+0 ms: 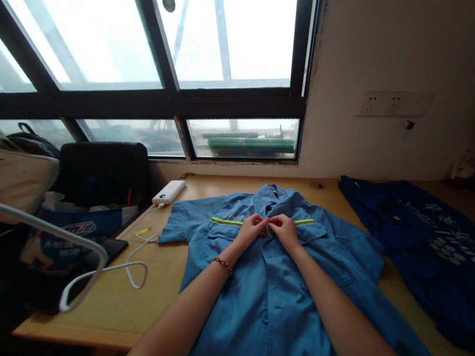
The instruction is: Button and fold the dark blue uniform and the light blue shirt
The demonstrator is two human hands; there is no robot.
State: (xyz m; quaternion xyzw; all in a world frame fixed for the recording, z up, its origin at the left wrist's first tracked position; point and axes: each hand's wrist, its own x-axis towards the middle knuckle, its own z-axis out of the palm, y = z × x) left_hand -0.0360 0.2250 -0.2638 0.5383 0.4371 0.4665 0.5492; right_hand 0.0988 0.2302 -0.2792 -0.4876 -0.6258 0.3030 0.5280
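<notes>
Both forearms reach fwd & converge at the chest of the blue shirt (240,314), L hand (254,227) & R hand (283,231) angled inward, fingertips almost meeting. Fingers of each are curled, pinching the front placket (268,273); can't tell if a button's btwn the tips. Shirt lies face-up on the wooden table (152,307), under & around the fingers, collar (277,193) just beyond. Woven-looking cloth, softly creased, w/ short sleeves, flap pockets & a thin neon-yellow stripe (226,222). Beaded bracelet (223,265) rings L wrist.
</notes>
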